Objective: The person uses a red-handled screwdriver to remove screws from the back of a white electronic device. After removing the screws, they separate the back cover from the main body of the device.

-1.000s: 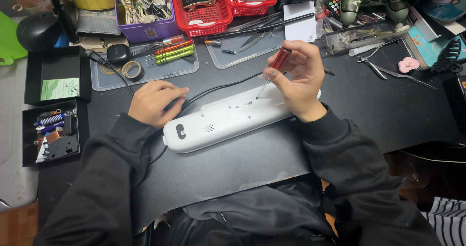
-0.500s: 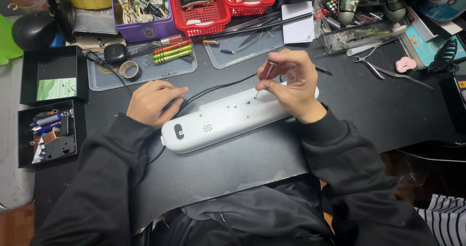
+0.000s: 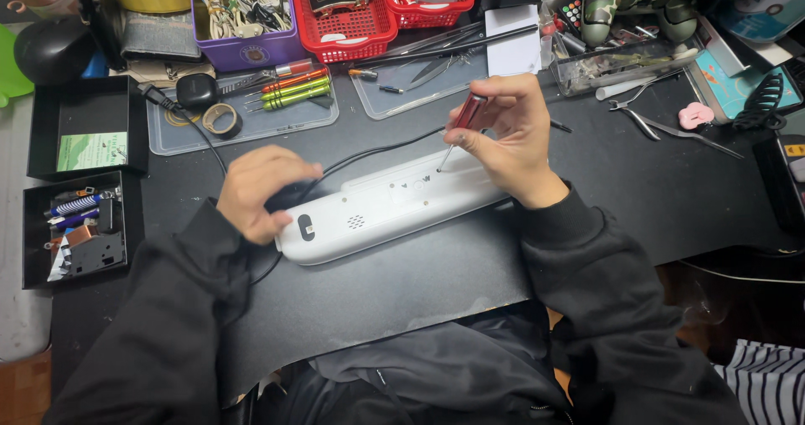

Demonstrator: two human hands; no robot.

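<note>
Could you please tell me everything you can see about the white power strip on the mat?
The power strip is a long white plastic bar with rounded ends, lying slantwise on the black mat, back side up. A grey oval and a small patch of holes sit near its left end. A black cable leaves that end. The left hand steadies it; the right hand sets a red-handled screwdriver tip on it.

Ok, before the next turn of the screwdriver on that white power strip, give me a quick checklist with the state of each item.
1. Right hand grips the red-handled screwdriver: ok.
2. Screwdriver tip meets the white power strip: ok; seated in a screw head: cannot tell.
3. Left hand braces the strip's cord end: ok.
4. Strip lies flat on the black mat: ok.
5. Black cord clear of the tip: ok.
6. Strip unplugged: cannot tell.
</note>
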